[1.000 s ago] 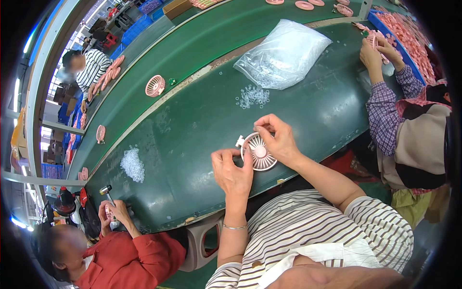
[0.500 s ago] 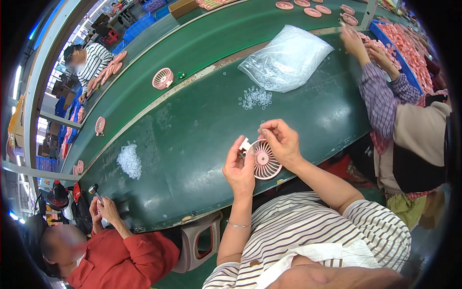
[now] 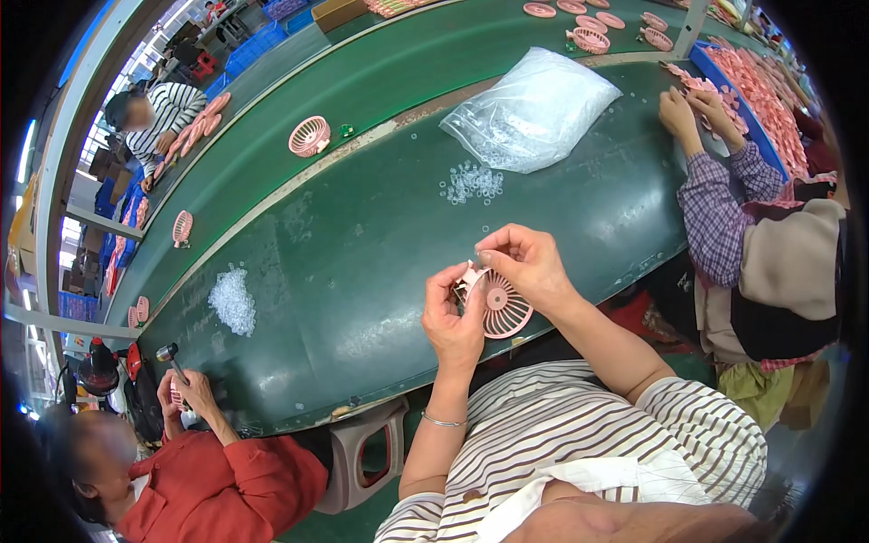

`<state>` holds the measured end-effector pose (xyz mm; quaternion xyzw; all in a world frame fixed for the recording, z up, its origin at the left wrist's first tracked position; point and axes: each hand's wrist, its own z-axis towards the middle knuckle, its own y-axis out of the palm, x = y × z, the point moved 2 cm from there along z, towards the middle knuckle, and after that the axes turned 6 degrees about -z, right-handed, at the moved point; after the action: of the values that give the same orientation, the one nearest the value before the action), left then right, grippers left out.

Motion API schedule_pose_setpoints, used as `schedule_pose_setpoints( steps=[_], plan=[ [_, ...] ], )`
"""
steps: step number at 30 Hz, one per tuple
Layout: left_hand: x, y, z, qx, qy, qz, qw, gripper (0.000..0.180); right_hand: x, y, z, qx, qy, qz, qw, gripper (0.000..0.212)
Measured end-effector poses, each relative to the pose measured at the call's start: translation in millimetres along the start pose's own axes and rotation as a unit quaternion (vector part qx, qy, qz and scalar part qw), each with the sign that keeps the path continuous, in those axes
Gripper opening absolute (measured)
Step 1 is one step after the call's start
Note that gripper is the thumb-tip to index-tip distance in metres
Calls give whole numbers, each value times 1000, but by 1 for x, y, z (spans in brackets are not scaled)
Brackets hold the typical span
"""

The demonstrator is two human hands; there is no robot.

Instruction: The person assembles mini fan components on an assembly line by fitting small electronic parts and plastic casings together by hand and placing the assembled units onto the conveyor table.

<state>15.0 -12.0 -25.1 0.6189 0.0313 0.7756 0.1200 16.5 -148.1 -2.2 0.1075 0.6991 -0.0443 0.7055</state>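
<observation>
Since a moment ago both hands have lifted the fan grille off the green table (image 3: 362, 253) to its near edge, closer to the body. A clear plastic bag (image 3: 534, 109) lies toward the far right corner, loose clear rings (image 3: 472, 181) just before it. The left hand (image 3: 453, 317) grips the pink fan grille (image 3: 500, 308) from the left; the right hand (image 3: 525, 262) pinches its top.

Pink fan grille (image 3: 501, 308) smooth plastic; green table (image 3: 362, 262) matt.
</observation>
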Motion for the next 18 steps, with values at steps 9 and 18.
schedule_pose_setpoints(
  steps=[9, 18],
  plan=[
    [5, 1, 3, 7, 41, 24, 999, 29, 7, 2, -1, 8, 16, 9, 1000, 10],
    [1, -3, 1, 9, 27, 15, 999, 26, 1, 5, -4, 4, 35, 10, 999, 11]
  ],
)
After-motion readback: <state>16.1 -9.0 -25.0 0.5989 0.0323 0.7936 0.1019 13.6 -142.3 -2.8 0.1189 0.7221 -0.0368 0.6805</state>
